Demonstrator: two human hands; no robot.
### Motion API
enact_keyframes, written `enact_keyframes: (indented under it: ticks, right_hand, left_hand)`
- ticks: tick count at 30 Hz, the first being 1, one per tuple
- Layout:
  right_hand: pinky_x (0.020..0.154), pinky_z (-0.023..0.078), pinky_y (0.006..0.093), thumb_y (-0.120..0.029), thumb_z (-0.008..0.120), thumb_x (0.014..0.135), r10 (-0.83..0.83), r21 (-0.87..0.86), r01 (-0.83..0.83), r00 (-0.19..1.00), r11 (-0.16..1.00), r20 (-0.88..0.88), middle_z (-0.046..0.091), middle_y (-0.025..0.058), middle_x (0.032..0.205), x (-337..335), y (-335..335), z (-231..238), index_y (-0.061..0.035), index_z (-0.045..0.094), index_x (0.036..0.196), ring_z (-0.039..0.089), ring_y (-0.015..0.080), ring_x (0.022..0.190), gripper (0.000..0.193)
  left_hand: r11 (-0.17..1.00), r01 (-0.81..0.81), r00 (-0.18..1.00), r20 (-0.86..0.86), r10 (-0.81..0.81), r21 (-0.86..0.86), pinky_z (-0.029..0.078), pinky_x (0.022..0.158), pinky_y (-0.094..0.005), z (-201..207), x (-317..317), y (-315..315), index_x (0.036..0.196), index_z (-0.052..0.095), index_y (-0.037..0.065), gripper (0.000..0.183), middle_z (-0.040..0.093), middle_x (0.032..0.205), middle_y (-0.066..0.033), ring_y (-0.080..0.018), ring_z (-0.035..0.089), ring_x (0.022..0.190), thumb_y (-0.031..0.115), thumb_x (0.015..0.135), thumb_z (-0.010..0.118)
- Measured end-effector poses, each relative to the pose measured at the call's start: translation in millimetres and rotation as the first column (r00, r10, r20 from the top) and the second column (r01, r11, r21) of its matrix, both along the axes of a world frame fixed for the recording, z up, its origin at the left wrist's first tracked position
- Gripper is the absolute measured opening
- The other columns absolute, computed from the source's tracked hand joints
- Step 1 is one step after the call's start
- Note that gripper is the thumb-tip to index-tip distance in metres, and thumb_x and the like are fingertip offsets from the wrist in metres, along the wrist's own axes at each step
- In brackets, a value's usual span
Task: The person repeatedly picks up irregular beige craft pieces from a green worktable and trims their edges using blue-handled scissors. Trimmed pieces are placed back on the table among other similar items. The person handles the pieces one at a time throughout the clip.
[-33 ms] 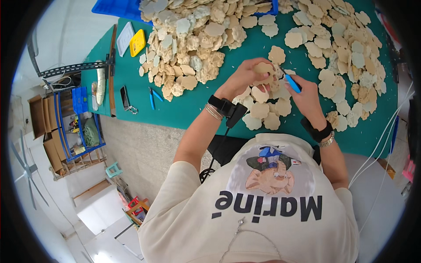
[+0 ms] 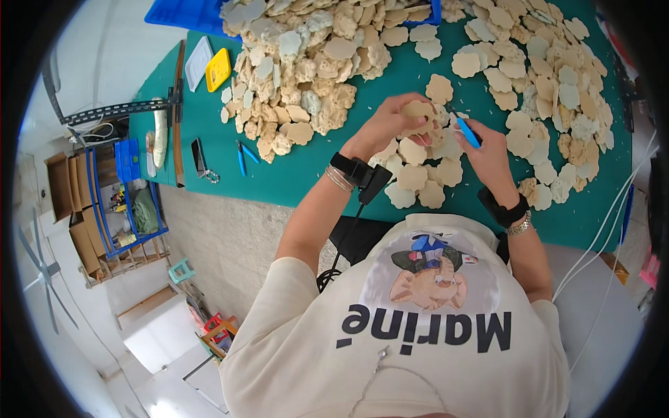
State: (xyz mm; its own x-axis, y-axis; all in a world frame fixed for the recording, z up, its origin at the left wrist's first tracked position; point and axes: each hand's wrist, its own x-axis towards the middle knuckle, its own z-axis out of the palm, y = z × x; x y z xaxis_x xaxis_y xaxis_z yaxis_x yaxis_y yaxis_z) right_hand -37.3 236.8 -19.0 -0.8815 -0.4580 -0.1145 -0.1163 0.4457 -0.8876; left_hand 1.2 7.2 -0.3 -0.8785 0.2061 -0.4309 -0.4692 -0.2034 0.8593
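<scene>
My left hand (image 2: pixel 401 124) holds a flat, beige, scalloped piece (image 2: pixel 418 117) between thumb and fingers, above the green table. Just to the right, my right hand (image 2: pixel 488 157) is closed around a blue-handled trimming tool (image 2: pixel 469 132). Its thin dark tip points up and left, close to the edge of the piece; whether it touches cannot be made out. Below both hands, several similar scalloped pieces (image 2: pixel 412 177) in beige and pale grey-green overlap near the table's front edge. One more beige piece (image 2: pixel 439 89) lies just beyond my hands.
A large heap of pieces (image 2: pixel 313 70) spreads from a blue bin (image 2: pixel 185 15) at the far left. Another heap (image 2: pixel 550 90) covers the right side. Blue-handled pliers (image 2: pixel 242 159), a phone (image 2: pixel 198 157) and a yellow tray (image 2: pixel 219 70) lie left. White cables (image 2: pixel 603 230) hang at the right.
My right hand and the blue tool have shifted very slightly to the right. My left hand still grips the scalloped piece in nearly the same place.
</scene>
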Motion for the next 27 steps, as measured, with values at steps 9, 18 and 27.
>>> enact_keyframes:
  ticks: [9,18,27]
  right_hand:
    - [0.057,0.043,0.0283,-0.019,0.070,0.088,-0.118,0.092,0.115,0.992,0.989,0.035,0.062,0.0087,0.069,-30,29,-16,0.0004,0.069,0.107,0.051,0.0114,0.060,0.027]
    - [0.054,0.045,0.0328,-0.018,0.072,0.085,-0.207,0.157,0.196,0.977,0.968,0.057,0.059,0.0169,0.064,-47,32,-28,0.0009,0.067,0.109,0.057,0.0228,0.053,0.031]
    - [0.060,0.050,0.0359,-0.017,0.074,0.083,-0.181,0.114,0.184,0.983,0.976,-0.036,0.065,0.0188,0.074,-52,25,-26,0.0009,0.064,0.113,0.064,0.0303,0.064,0.036]
  left_hand:
    - [0.631,-0.084,0.947,-0.259,-0.190,-0.771,0.052,0.071,-0.0368,-43,-86,-6,0.096,0.072,0.004,0.016,0.073,0.084,-0.0083,-0.0230,0.068,0.084,0.016,0.092,0.062]
    - [-0.053,-0.372,0.919,-0.360,-0.159,-0.927,0.052,0.072,-0.0487,-91,-189,1,0.102,0.062,-0.003,0.037,0.065,0.098,-0.0226,-0.0399,0.065,0.084,0.024,0.081,0.076]
    - [0.771,-0.112,0.983,-0.186,-0.008,-0.627,0.056,0.066,-0.0399,-70,-162,6,0.110,0.053,0.002,0.039,0.066,0.108,-0.0162,-0.0304,0.068,0.090,0.018,0.084,0.076]
